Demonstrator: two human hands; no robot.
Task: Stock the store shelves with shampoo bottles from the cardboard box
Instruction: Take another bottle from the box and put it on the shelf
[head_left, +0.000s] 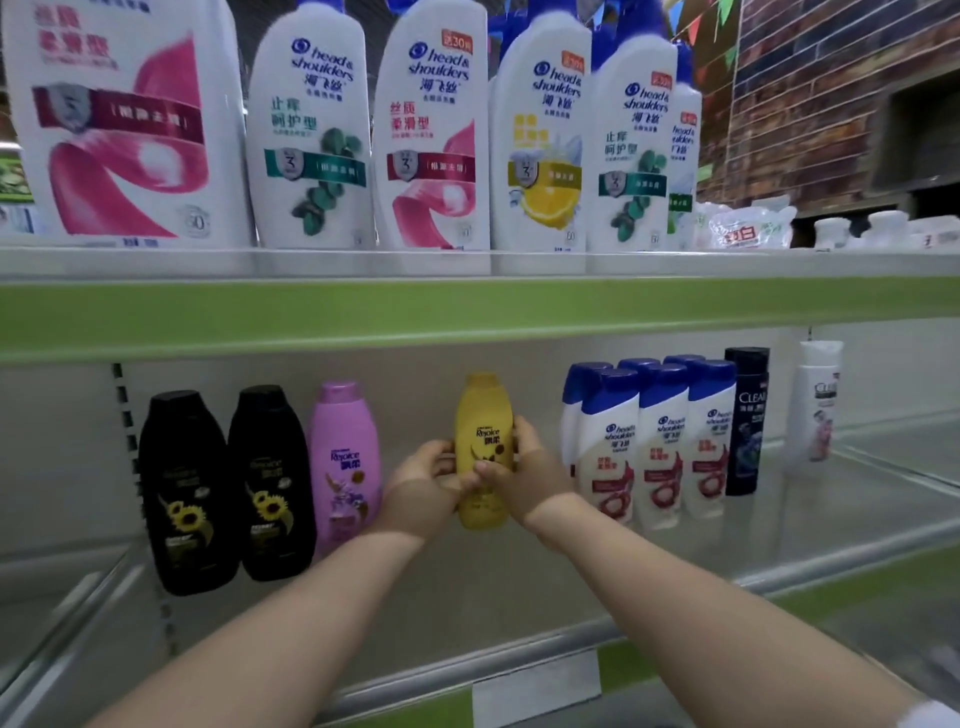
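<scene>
I've got the yellow bottle (483, 452) centre frame, upright in the lower shelf bay, w/ both hands on it. Left hand (426, 483) wraps its left flank and right hand (524, 467) its right. Fingers curl round the mid-body, thumbs on the front. Can't tell if its base is down on the shelf board (467, 587) yet.

My read: smallish plastic, stiff walls, moderate weight w/ liquid inside, glossy so prob. slippery. Grip the waist, not the cap.

Neighbours: purple bottle (345, 467) near on the left, white bottles (660, 441) w/ blue caps near on the right, room both sides. Black bottles (223, 488) sit further left. The green shelf edge (467, 317) overhead limits lift. Box not in view.
</scene>
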